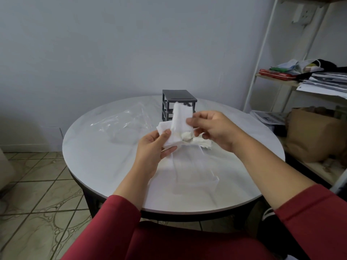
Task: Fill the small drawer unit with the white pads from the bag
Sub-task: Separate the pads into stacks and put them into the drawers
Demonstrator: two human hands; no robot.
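Note:
Above the middle of the round white table (105,166), both hands work on white pads. My left hand (152,149) grips a stack of white pads (171,136) between thumb and fingers. My right hand (214,128) pinches one pad (183,117) and holds it upright above the stack. More pads (201,142) lie on the table under my right hand. The small dark grey drawer unit (177,102) stands at the table's far side, partly hidden behind the raised pad. A clear plastic bag (122,124) lies crumpled to its left.
A flat white sheet or wrapper (193,177) lies on the table near me. A white shelf (311,81) with papers and cloths stands at the right, with a brown paper bag (313,134) below it. Tiled floor (37,194) shows at the left.

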